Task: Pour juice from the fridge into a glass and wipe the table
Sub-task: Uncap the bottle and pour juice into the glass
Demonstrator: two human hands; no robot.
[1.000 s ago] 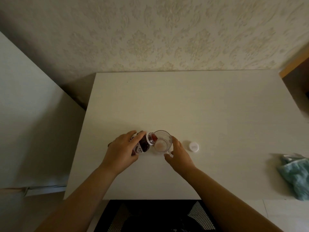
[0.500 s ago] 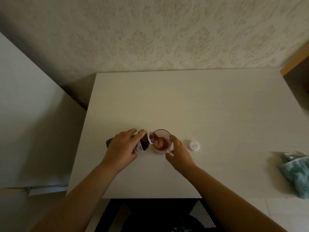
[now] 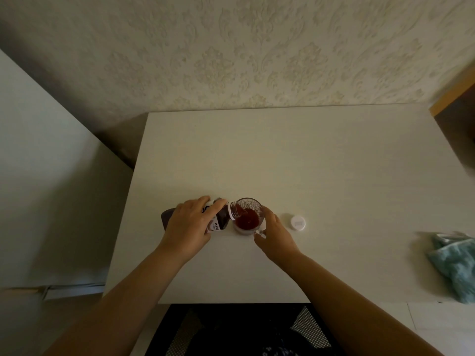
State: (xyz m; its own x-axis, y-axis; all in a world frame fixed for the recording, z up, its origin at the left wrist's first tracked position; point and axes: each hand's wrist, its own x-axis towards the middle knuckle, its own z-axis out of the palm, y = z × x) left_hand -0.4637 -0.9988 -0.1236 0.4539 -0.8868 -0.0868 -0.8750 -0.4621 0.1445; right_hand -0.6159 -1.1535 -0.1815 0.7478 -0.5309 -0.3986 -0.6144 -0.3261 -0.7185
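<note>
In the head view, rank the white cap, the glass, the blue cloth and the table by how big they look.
Largest to smallest:
1. table
2. blue cloth, partly cut off at the frame edge
3. glass
4. white cap

— What is worn on the arms?

— No cloth shows there. The left forearm (image 3: 123,299) and the right forearm (image 3: 347,291) are bare from the lower edge of the view up to the left hand (image 3: 190,227) and the right hand (image 3: 276,233).

— And lower down?

— Below the near edge of the table (image 3: 282,155) there is dark cloth (image 3: 231,335), almost black, with pale netted patches at its left and right sides and small light specks at the very bottom. Whether all of it is clothing, I cannot tell.
</note>
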